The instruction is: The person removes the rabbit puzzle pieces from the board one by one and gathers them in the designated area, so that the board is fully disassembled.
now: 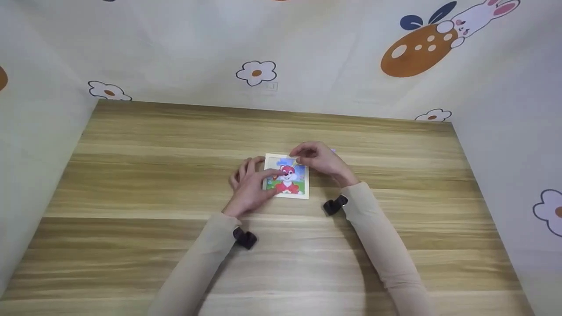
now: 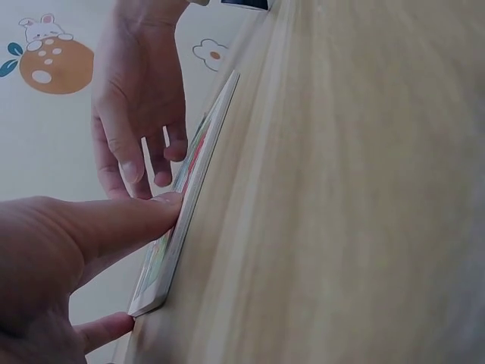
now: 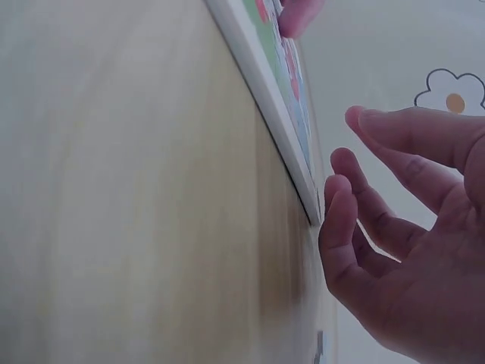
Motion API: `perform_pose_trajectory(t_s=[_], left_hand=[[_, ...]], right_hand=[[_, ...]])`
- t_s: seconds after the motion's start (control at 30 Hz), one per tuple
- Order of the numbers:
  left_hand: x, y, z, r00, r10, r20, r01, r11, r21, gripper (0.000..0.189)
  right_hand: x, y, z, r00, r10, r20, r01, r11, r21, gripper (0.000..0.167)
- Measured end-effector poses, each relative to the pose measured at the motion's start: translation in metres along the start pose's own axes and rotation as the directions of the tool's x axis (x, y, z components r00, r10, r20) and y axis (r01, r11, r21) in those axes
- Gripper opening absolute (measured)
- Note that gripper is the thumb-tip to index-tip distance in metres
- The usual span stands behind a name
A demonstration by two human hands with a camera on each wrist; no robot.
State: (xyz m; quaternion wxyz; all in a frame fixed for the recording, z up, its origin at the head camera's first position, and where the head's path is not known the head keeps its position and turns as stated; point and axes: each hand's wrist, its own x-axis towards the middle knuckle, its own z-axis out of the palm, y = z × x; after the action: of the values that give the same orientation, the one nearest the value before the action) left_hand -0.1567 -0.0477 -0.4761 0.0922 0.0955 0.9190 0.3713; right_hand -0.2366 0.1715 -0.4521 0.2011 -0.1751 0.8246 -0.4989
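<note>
A square picture puzzle (image 1: 307, 188) in a pale frame lies on the wooden table, showing a red and white cartoon animal. My left hand (image 1: 251, 188) rests over its left side; the thumb and a straight finger press on the picture, while other fingers lie beside the left edge. A blue piece (image 1: 284, 161) sits askew near the top edge, beside a bare beige strip. My right hand (image 1: 322, 160) hovers at the top right corner with bent fingers, thumb and fingertip close together. Nothing shows between those fingertips in the right wrist view.
A small bluish piece (image 1: 333, 150) peeks out behind my right hand on the table (image 1: 175, 245). Pale walls (image 1: 184, 57) printed with flowers and a rabbit border the table at the back and sides. Black wrist cameras (image 1: 245, 238) sit on both sleeves.
</note>
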Motion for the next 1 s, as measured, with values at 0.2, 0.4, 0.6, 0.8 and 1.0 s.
perform_pose_trajectory(t_s=[0.2, 0.4, 0.6, 0.8, 1.0], left_hand=[[0.001, 0.000, 0.001, 1.000, 0.002, -0.008, -0.002, 1.000, 0.014, 0.043], [0.001, 0.001, 0.002, 1.000, 0.001, -0.010, -0.001, 1.000, 0.009, 0.043], [-0.001, 0.001, 0.001, 1.000, 0.014, -0.020, -0.014, 1.000, -0.008, 0.040], [-0.002, 0.001, 0.000, 0.999, 0.022, -0.027, -0.023, 1.000, -0.016, 0.043], [-0.002, 0.000, 0.001, 1.000, 0.016, -0.026, -0.016, 1.000, -0.014, 0.043]], right_hand=[[0.008, -0.002, 0.006, 0.998, -0.028, 0.049, 0.028, 1.000, -0.004, 0.023], [0.012, -0.003, 0.010, 0.997, -0.016, 0.080, 0.018, 1.000, -0.025, 0.023], [0.017, -0.003, 0.013, 0.990, -0.088, 0.113, 0.098, 0.991, -0.088, 0.025], [0.020, -0.003, 0.015, 0.983, -0.123, 0.137, 0.149, 0.968, -0.203, 0.023], [0.021, 0.000, 0.016, 0.985, -0.097, 0.141, 0.125, 0.971, -0.202, 0.021]])
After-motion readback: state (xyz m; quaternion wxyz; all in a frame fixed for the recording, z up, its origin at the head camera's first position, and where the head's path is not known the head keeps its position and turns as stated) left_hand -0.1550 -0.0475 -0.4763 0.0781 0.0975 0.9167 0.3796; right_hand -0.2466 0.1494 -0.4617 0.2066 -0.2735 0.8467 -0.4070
